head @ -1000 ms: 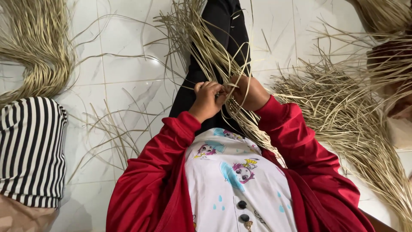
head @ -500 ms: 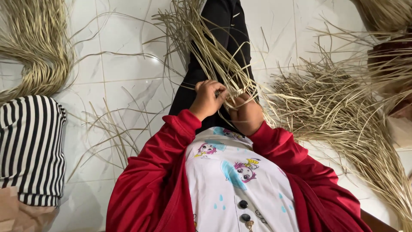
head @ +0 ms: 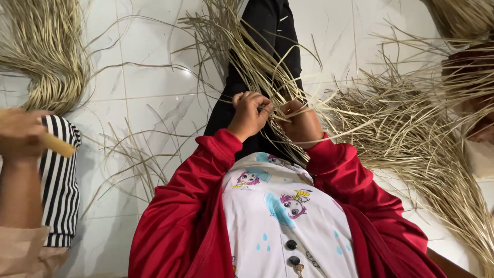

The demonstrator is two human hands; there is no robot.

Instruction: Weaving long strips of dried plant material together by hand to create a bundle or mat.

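A bundle of dried straw strips (head: 257,62) is clasped over the lap, its long axis running from both hands up and leftward. The left hand (head: 250,114) and right hand (head: 302,122) are closed tightly around the strips, side by side.

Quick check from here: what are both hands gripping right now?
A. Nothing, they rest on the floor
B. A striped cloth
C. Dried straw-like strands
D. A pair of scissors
C: the left hand and right hand are closed together on pale dried strands that fan out over the black-clad leg, above the white tiled floor.
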